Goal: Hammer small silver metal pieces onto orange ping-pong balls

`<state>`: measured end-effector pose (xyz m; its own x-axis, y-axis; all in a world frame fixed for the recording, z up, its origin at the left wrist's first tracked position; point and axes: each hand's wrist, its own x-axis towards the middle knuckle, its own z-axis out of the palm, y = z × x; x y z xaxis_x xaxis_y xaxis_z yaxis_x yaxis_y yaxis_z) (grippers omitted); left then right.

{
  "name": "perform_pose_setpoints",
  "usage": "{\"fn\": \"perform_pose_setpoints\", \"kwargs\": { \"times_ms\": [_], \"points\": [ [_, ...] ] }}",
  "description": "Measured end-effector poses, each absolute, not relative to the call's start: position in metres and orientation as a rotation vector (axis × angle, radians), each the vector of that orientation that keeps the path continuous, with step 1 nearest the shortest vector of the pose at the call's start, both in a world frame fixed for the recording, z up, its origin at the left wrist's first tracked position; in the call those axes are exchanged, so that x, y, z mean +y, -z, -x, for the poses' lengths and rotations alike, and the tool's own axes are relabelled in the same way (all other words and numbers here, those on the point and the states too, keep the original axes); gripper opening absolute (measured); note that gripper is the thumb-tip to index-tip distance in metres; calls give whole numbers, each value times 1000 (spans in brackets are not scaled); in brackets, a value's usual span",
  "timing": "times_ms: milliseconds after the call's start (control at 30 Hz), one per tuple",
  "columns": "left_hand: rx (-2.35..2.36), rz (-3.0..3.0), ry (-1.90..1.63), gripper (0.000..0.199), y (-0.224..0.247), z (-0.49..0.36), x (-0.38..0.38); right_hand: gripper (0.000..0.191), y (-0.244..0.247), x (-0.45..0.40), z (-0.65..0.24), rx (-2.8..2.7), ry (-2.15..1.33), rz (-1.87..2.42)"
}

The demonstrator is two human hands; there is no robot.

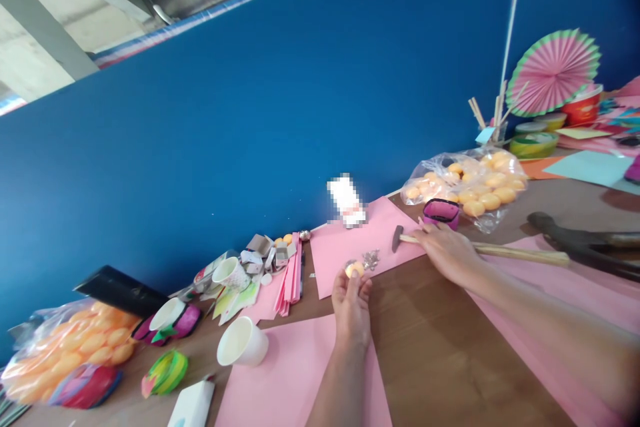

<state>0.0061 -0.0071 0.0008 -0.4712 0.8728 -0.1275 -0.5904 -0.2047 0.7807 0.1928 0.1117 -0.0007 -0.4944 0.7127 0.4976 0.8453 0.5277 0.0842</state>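
My left hand is closed around a small orange ball, held up between thumb and fingers over the edge of a pink paper sheet. Just beyond it is a little heap of small shiny metal pieces. My right hand lies across the wooden handle of a hammer, its fingers closed over it near the head. The dark hammer head points left over the pink sheet. Right behind those fingers stands a magenta, dark-rimmed container.
Bags of orange balls lie at the right back and far left. A large claw hammer rests at right. White cup, green-yellow tape roll, small boxes and pink strips fill the left. A blue panel borders the table.
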Motion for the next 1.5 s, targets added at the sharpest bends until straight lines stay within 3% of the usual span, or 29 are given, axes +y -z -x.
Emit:
{"fn": "perform_pose_setpoints", "kwargs": {
  "times_ms": [133, 233, 500, 867, 1167, 1500],
  "points": [
    [955, -349, -1871, 22, 1, -5, -5, 32, -9, 99, -182, -2412, 351, 1267],
    [945, -308, -1891, 21, 2, -5, -5, 22, -14, 84, -166, -2465, 212, 1031],
    [886, -312, -1884, 19, -1, -7, -5, 36, -4, 72, -137, -2558, 88, 665],
    [906, -340, -1870, 21, 0, -6, -5, 14, -1, 74, -140, -2493, 91, 756],
    [969, -456, -1804, 26, 1, -8, -7, 14, -3, 76, -144, -2502, 105, 801],
    [1103, -616, -1748, 49, 4, -11, -8, 16, -9, 71, -149, -2315, -358, 779]
  ]
}}
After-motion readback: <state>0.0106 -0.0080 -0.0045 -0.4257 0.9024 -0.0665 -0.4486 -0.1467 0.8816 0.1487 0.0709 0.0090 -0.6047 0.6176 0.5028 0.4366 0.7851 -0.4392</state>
